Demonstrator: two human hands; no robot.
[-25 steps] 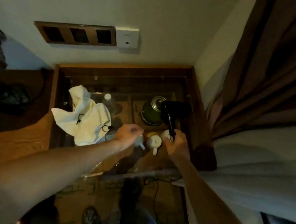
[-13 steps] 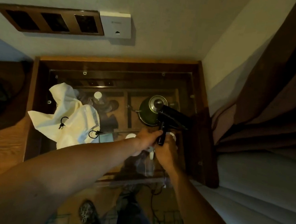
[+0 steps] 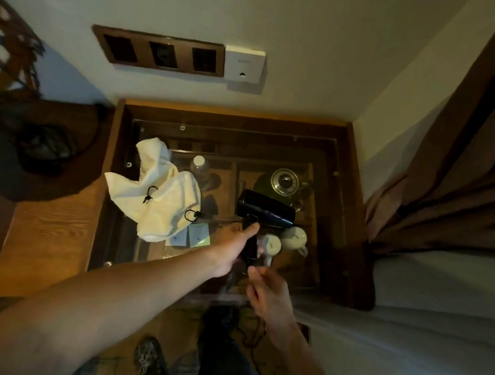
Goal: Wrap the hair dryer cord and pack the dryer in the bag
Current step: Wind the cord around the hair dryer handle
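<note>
A person's left hand (image 3: 236,243) closes around the handle of a compact black plastic hair dryer (image 3: 265,212), thumb laid up along the grip toward the barrel, holding it above a dark wood-framed, glass-topped side table (image 3: 343,201). The right hand (image 3: 269,293) sits just below the handle's base, fingers curled in a loose pinch — whether it has the thin black cord (image 3: 252,339) between them cannot be told in this light. The cord shows only lower down, trailing toward the floor below that hand.

The crumpled white cloth drawstring bag (image 3: 161,197) lies on the glass to the left of the grip, near but not touching it, its black toggles facing up.

Wrapping looks barely begun. To do it well, the left hand should keep the dryer steady and clear of the two pale ceramic mugs (image 3: 282,244) sitting directly beside and beneath the handle, and of the green glass-lidded kettle (image 3: 284,181) beyond the barrel. The right hand would best draw the cord taut, then lay even, snug loops round the handle (not so tight as to kink it at the base) — slack loops will likely spring loose inside the bag.
</note>
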